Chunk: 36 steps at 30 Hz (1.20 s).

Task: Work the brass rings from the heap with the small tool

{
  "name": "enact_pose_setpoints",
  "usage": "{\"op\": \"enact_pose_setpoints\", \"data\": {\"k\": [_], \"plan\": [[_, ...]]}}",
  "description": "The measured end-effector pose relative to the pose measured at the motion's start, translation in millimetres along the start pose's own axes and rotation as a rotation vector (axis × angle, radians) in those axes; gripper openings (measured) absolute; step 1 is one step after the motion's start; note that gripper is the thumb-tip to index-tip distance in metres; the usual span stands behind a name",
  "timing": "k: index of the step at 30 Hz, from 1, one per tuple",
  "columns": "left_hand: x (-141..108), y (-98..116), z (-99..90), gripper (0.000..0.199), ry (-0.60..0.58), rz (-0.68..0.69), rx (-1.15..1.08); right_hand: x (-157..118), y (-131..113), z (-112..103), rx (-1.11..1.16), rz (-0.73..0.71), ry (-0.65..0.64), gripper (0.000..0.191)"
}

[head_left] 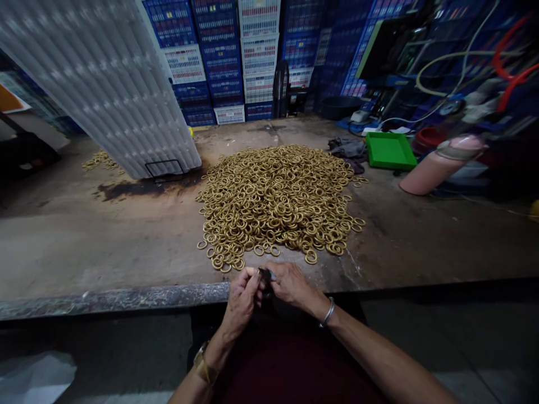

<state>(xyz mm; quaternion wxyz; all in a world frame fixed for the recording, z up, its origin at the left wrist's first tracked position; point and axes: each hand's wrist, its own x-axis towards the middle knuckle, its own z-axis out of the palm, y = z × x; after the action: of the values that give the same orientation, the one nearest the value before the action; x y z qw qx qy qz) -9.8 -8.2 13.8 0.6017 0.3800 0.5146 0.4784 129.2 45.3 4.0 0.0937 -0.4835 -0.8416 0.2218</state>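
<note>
Both hands meet at the table's front edge, just below a wide heap of brass-coloured rings. My left hand, with a watch on the wrist, is closed, thumb and fingers pinched round something too small and dark to make out. Beside it, my right hand, a silver bangle at its wrist, is wrapped round a small dark object with a greyish part, which I cannot name. The fingertips of the two hands come together at this object.
The wooden table carries a tall stack of translucent ribbed trays at left. At right are a green tray, a dark cloth and a pink bottle. Blue and white crates stand behind.
</note>
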Motion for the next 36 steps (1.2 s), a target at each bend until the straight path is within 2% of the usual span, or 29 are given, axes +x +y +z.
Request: {"op": "enact_pose_setpoints", "data": {"k": [5,8,10,15,20,23,26,29,33,36], "plan": [[-3.4,0.8,-0.6,0.021,-0.104,-0.020,-0.280,9.4,10.2,-4.8,-0.114,0.191,0.112,0.018],[1.2,-0.1,-1.4,0.019,-0.061,-0.051,-0.430,13.8,10.7,-8.6,-0.117,0.275,0.187,0.016],[4.3,-1.2,-2.3,0.017,-0.028,-0.086,-0.491,15.5,7.9,-10.8,-0.127,0.302,0.186,0.018],[7.1,0.1,-5.3,0.013,-0.042,-0.165,-0.596,16.4,2.7,-13.8,-0.142,0.311,0.149,0.018],[11.3,1.9,-10.4,0.015,-0.094,-0.292,-0.738,12.9,8.1,-8.7,-0.133,0.266,0.226,0.020],[13.5,2.4,-10.3,0.024,-0.076,-0.339,-0.754,12.2,12.9,-4.9,-0.073,0.236,0.251,0.020],[14.0,3.0,-5.9,0.022,-0.045,-0.282,-0.647,14.1,15.2,-4.9,0.109,0.199,0.267,0.016],[14.6,1.1,-0.9,0.021,0.007,-0.100,-0.348,15.5,12.0,-7.7,0.471,0.215,0.237,0.006],[17.3,-6.5,1.2,0.026,0.059,0.179,0.113,11.7,2.5,-10.4,0.974,0.308,0.057,0.005],[18.9,-11.1,-0.1,0.022,0.015,0.332,0.259,7.7,-2.7,-10.2,1.202,0.377,-0.097,0.012]]}}
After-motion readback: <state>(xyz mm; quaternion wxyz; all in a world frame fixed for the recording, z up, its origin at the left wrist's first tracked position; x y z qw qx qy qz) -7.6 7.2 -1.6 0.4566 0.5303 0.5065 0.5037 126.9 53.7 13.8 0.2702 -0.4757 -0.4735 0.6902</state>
